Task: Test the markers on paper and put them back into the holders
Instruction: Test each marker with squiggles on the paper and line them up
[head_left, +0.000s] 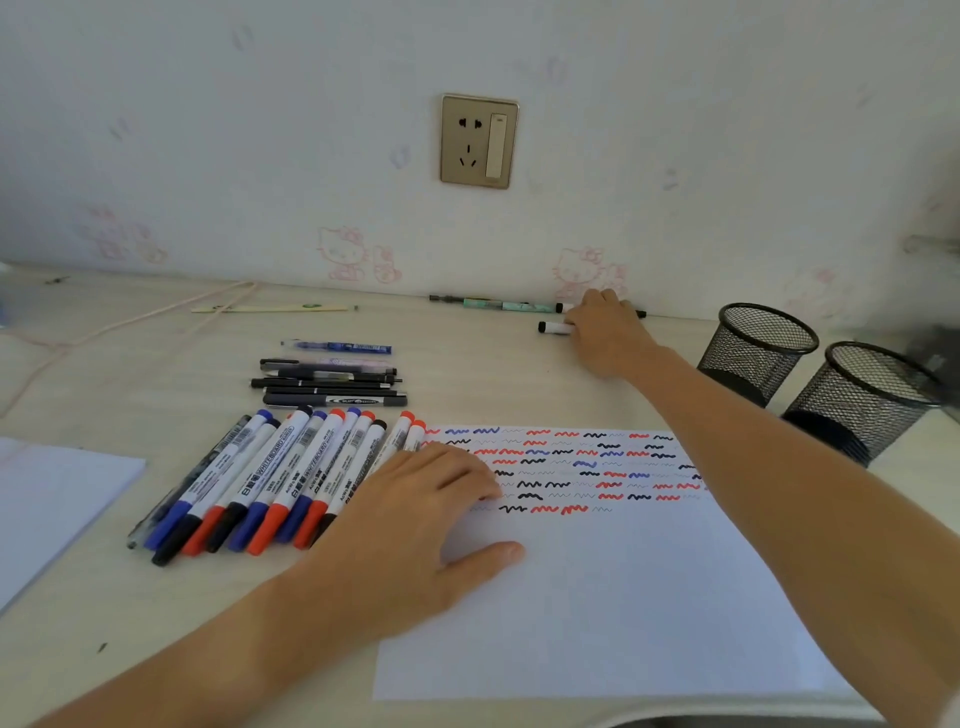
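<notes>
— What's the right hand (605, 332) got hold of back there by the wall?

— It's lying over a black-capped whiteboard marker (555, 327), fingers bent down on the barrel. Whether they've actually closed round it, I can't tell from here. A second marker (563, 307) pokes out just behind the hand.

— And the left hand (415, 519)?

— Flat and relaxed, fingers spread, pressing the sheet of paper (649, 597) at its left edge. Holding nothing.

— Much done, you reckon?

— Testing looks well along. The upper part of the paper is covered in rows of red, blue and black squiggles (561, 467). A row of whiteboard markers (280, 478) lies beside the paper, with a bunch of pens (332, 382) beyond it.

— And the putting back?

— Hardly begun, I'd say. Both mesh holders (758, 348) on the right look empty, so nearly everything is left to return.
</notes>
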